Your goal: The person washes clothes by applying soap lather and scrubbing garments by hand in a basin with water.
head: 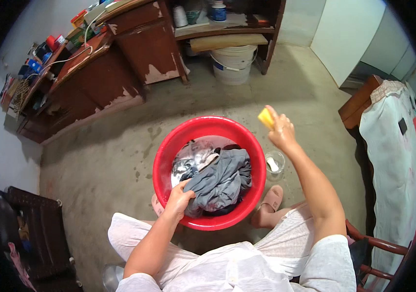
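A red plastic basin (210, 223) stands on the floor between my feet, with water and wet clothes in it. My left hand (179, 200) grips the edge of a grey cloth garment (220, 179) heaped over the other clothes. To the right, beyond the rim, my right hand (283, 130) is raised and holds a small yellow block (266, 118). It is blurred, so I cannot tell whether it is soap, a sponge or a brush. Below that hand, a clear round dish (283, 164) with a white piece (272, 164), perhaps soap, sits by the basin.
Pink slippers (273, 197) are on my feet beside the basin. Worn brown wooden cabinets (149, 51) line the far left, a white bucket (234, 67) under a shelf. Right of me are a cloth-covered piece of furniture (387, 146) and a wooden chair frame (376, 239). Wet spots mark the concrete floor (113, 160).
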{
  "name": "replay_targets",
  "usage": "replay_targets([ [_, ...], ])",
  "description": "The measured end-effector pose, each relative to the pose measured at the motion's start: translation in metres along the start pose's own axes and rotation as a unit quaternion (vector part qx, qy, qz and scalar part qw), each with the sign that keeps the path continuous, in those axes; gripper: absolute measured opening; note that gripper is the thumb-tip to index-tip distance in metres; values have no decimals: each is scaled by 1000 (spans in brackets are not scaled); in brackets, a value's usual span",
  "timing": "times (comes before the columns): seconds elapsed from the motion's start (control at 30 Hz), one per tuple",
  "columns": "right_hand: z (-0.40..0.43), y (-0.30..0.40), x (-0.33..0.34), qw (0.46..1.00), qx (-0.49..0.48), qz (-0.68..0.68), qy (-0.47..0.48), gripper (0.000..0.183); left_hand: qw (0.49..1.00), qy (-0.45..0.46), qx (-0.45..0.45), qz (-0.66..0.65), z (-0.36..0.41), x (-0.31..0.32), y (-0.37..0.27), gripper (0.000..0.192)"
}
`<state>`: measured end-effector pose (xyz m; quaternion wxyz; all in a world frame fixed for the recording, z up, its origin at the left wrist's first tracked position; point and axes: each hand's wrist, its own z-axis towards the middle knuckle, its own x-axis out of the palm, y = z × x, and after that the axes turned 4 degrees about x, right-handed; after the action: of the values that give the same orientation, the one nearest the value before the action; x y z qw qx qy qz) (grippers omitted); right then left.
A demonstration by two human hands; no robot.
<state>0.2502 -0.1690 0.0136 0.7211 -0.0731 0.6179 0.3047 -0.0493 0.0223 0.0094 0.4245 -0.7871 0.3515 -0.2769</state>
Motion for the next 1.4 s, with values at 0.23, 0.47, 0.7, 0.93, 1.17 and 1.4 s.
replay_targets([
  [0.23, -36, -135, 137, 856, 218, -89, 460, 45, 998, 18, 12, 59, 3, 6, 0, 52],
  [0.47, -60, -90, 155, 844, 299, -190, 403, 44, 997, 38, 3, 72, -2, 7, -4, 52],
  [0.7, -78, -104, 192, 879, 291, -232, 300, 54, 994, 47, 22, 99, 0, 12, -1, 51],
  [0.93, -61, -100, 154, 930, 243, -154, 227, 62, 989, 50, 40, 130, -3, 10, -3, 48],
  [1.17, 34, -15, 64, 964, -4, 265, -5, 36, 971, 47, 93, 216, -5, 12, -6, 46],
  [1.4, -60, 115, 39, 828, -410, 181, 337, 75, 975, 65, 176, 118, -4, 5, 12, 45],
])
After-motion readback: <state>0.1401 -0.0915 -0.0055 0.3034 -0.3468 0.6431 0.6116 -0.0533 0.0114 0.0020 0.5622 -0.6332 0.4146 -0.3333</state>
